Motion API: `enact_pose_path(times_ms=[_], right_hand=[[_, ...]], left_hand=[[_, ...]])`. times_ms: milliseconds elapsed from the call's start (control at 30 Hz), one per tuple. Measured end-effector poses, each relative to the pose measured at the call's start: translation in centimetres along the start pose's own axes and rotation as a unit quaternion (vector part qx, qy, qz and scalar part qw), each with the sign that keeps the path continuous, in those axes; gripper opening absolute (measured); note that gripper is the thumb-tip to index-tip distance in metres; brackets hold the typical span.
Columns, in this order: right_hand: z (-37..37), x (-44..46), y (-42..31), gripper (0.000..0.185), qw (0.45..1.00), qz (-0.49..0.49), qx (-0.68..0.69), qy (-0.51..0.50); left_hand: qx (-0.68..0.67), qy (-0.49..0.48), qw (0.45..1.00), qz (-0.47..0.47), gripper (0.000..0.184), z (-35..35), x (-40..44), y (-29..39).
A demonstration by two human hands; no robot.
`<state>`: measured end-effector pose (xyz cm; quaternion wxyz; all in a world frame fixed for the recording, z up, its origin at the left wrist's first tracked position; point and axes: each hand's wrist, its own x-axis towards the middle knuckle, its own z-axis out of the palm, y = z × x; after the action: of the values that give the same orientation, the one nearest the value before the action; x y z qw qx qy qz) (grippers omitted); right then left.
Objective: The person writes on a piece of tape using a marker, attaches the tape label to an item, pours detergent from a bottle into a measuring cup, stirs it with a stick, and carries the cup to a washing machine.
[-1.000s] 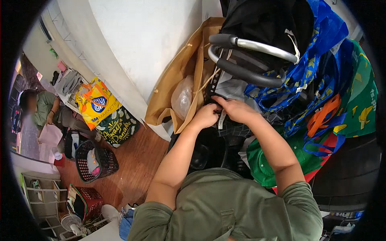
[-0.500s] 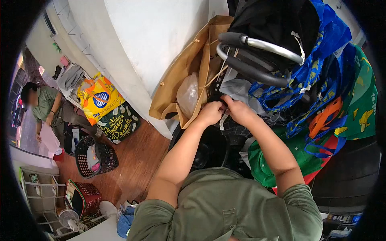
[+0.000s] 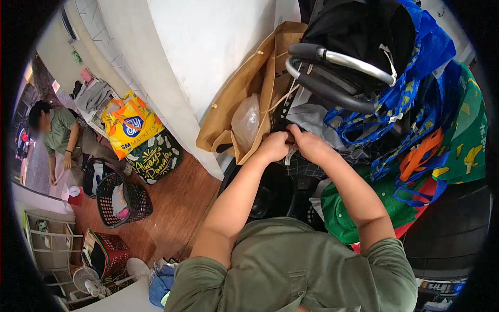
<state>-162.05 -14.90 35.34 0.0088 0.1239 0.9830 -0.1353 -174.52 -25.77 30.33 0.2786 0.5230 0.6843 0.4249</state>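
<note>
Head view: left hand point(image 3: 275, 146) and right hand point(image 3: 311, 147) beside paper bag's point(image 3: 227, 110) edge.
Fingers point(image 3: 283, 135) curled together; any grip I cannot tell.

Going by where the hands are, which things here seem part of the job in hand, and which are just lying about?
Likely in use:
- left hand and right hand, fingertips together; what they pinch is hidden
- dark grid-patterned fabric just below them

Apparently lying about:
- yellow shopping bag
- black basket
- red basket
- white fan
</note>
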Motion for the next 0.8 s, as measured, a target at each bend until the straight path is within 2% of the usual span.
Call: enact_pose_path(times_ms=[267,533,667,733,767,800], right_hand=[[1.0,0.2,1.3,0.045,0.999,0.038,0.027,0.029],[-0.7,-0.4,0.8,0.048,0.998,-0.024,-0.055,0.000],[-1.5,-0.6,0.8,0.051,0.993,-0.077,-0.083,0.029],[-2.4,-0.8,0.5,0.056,0.996,-0.069,-0.044,0.026],[-2.8,-0.8,0.5,0.059,0.997,-0.064,-0.025,0.026],[-2.9,-0.7,0.6,0.061,0.998,-0.052,-0.029,0.019]], left_hand=[[0.059,0.055,0.997,0.017,0.020,1.8,0.7,-2.0],[0.036,0.060,0.998,-0.009,0.018,1.5,0.7,-2.2],[0.059,0.124,0.990,0.041,0.031,1.5,-0.1,-2.5],[0.063,0.182,0.981,0.037,0.043,2.7,-1.2,-2.0],[0.016,0.193,0.980,0.045,0.061,3.7,-1.4,-2.4],[0.051,0.242,0.966,0.069,0.064,4.6,-2.1,-2.1]])
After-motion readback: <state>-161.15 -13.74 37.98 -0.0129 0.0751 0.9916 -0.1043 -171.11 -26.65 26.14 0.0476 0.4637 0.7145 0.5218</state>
